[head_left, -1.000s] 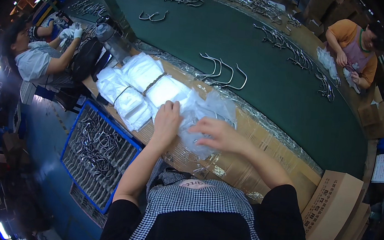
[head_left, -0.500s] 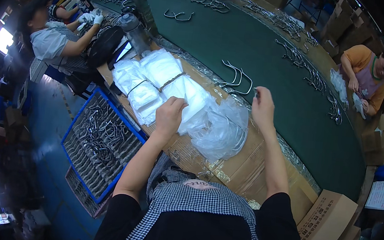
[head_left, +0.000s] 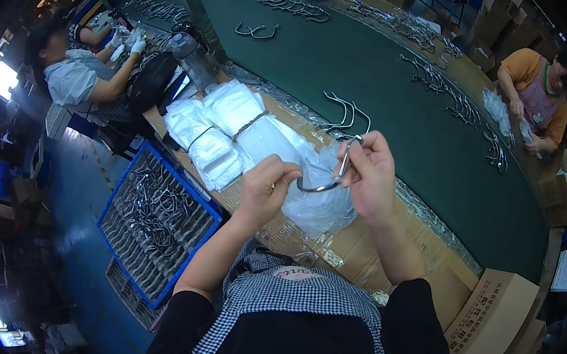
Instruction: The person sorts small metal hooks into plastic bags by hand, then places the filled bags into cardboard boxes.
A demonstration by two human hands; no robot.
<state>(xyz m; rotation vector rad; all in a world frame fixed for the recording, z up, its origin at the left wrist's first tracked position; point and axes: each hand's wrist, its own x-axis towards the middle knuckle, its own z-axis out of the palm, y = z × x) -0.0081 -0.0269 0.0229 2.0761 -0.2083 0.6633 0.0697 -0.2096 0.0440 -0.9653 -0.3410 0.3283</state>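
Note:
My right hand (head_left: 373,179) is closed around a shiny curved metal tube (head_left: 318,188), hook-shaped and held above the work surface. My left hand (head_left: 265,187) is pinched, its fingertips at the tube's left end; whether they grip the tube or something thin is hidden. Beneath and beyond the hands lies a heap of clear plastic bags (head_left: 317,214). Flat stacks of white plastic bags (head_left: 231,121), bound with dark bands, sit just left of it. More bent metal tubes (head_left: 348,115) rest on the green belt beyond my right hand.
A blue-edged crate (head_left: 159,226) with bent metal pieces stands at left. The green conveyor belt (head_left: 435,157) curves past, with rows of metal tubes (head_left: 435,86) along its far side. A grey bottle (head_left: 189,59), an open carton (head_left: 483,333) and co-workers (head_left: 537,99) are around.
Both hands have come closer together over the bags. The right hand has drawn back from the belt's edge, and a curved metal tube now shows in it.

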